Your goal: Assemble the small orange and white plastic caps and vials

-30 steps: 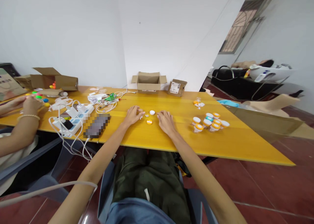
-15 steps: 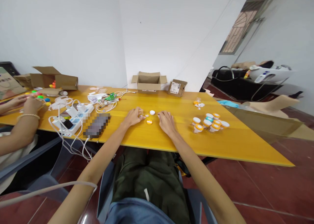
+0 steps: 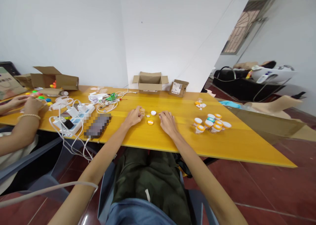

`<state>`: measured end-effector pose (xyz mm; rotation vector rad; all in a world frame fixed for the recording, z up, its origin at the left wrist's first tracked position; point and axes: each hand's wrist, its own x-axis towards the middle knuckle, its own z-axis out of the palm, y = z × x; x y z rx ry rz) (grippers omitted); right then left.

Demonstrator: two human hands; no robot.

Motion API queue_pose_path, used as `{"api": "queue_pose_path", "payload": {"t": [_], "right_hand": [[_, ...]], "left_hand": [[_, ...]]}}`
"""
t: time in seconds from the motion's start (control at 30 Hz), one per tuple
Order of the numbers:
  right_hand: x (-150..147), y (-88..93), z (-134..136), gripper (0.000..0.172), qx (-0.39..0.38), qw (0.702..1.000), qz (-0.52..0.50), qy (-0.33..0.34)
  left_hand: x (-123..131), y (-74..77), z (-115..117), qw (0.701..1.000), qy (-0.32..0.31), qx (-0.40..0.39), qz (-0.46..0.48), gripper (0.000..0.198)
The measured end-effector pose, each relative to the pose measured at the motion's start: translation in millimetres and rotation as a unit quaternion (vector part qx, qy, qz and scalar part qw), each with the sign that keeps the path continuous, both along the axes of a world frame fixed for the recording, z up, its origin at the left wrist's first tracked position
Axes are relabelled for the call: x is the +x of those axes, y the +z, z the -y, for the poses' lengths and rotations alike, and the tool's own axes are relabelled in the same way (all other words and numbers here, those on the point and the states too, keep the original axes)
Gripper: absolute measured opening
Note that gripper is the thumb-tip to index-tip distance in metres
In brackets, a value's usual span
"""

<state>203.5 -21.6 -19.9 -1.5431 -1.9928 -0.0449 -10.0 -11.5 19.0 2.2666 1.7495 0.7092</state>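
Observation:
My left hand (image 3: 134, 116) rests on the yellow table (image 3: 158, 136), its fingers pinched on a small clear jar (image 3: 142, 111). My right hand (image 3: 167, 122) lies just to the right, fingers curled on the tabletop; what they hold, if anything, is hidden. Between the two hands sit a white lid (image 3: 153, 112), a yellow lid (image 3: 150, 122) and a tiny white piece (image 3: 147, 115). A cluster of several small jars with orange, white and teal lids (image 3: 211, 122) stands to the right of my right hand.
An open cardboard box (image 3: 149, 81) and a smaller box (image 3: 178, 87) stand at the table's far edge. Power strips, chargers and white cables (image 3: 74, 118) lie at left. Another person's hands (image 3: 27, 104) work beside coloured balls at far left.
My left hand has closed on the small clear jar and lifted it slightly off the table. My right hand has barely moved.

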Motion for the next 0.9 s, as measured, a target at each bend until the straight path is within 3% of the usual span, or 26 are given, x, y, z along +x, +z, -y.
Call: {"api": "queue_pose_path", "payload": {"t": [0.53, 0.9], "right_hand": [[1.2, -0.2, 0.3, 0.033, 0.043, 0.997, 0.014, 0.055], [-4.8, 3.0, -1.2, 0.041, 0.041, 0.993, 0.073, 0.084]], "left_hand": [[1.2, 0.4, 1.7, 0.998, -0.042, 0.021, 0.039, 0.038], [1.8, 1.7, 2.8, 0.999, -0.016, 0.032, 0.040, 0.027]]}}
